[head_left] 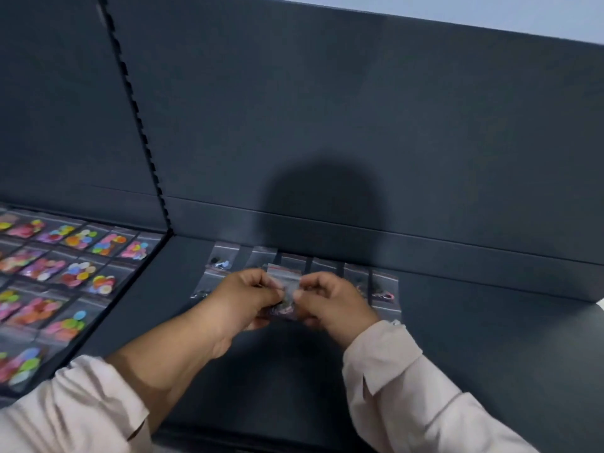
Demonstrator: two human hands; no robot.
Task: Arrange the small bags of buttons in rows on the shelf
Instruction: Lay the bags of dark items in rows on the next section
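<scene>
Dark grey shelf (490, 354) with a tall back panel (359, 125), all from the head cam. The left hand (245, 294) and right hand (330, 302) each pinch one side of a small clear bag (283, 276) of buttons, held just above the shelf. Right behind that bag there's a row of similar bags (327, 266) along the panel. Well off to the bag's left, rows of colourful button bags (75, 266) cover the neighbouring shelf.
</scene>
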